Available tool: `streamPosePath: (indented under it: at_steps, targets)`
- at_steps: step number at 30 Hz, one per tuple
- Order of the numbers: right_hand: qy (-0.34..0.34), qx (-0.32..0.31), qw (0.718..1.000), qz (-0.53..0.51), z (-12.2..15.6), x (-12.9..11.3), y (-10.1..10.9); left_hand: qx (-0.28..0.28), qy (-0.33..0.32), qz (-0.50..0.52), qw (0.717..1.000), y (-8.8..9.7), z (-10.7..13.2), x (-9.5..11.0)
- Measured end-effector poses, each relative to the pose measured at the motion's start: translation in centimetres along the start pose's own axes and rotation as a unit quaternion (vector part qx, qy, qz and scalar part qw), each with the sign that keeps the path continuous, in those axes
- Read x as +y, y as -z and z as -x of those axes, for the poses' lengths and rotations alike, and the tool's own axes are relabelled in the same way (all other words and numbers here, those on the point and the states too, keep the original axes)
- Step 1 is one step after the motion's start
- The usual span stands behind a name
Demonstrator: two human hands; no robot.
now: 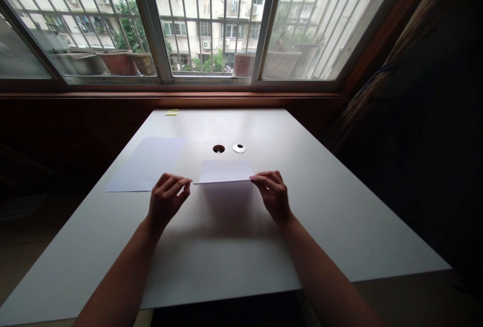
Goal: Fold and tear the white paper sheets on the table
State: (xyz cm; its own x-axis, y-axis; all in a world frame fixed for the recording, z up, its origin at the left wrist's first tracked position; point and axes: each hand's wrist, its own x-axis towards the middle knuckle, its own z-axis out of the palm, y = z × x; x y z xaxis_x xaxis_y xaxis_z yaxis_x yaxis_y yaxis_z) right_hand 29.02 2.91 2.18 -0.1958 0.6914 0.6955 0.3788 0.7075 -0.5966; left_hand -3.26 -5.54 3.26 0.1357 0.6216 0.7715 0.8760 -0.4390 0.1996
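Note:
A white sheet of paper (225, 170) lies folded over on the white table (339, 206), its folded flap raised a little off the surface. My right hand (272, 195) pinches the flap's near right corner between thumb and fingers. My left hand (167, 199) sits just beyond the paper's left corner with its fingers curled together; whether its fingertips touch the paper I cannot make out.
A second flat sheet (147, 163) lies to the left. A cable hole (218, 149) and its round cap (239, 148) sit behind the folded paper. A yellow sticky note (171, 112) rests at the far edge, below a barred window (211, 25).

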Motion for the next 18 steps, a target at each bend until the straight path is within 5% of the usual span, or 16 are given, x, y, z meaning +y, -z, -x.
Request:
streamPosePath:
  at_steps: [4,7,14,18]
  targets:
    - [-0.073,0.051,0.994,-0.056,-0.2,0.2,0.2,0.065,0.061,0.011,0.996,0.2,0.0,-0.6]
    - [-0.164,0.080,0.969,-0.168,-0.4,0.5,-0.2,0.055,0.094,0.038,0.993,-0.3,0.0,-0.4]
    - [-0.387,0.113,0.786,-0.469,-0.3,1.2,-1.5,-0.021,0.193,0.171,0.966,-2.1,0.7,-0.3]
    - [-0.423,0.078,0.749,-0.503,-0.3,0.8,-1.8,-0.067,0.287,0.258,0.920,-3.1,1.2,-1.0]
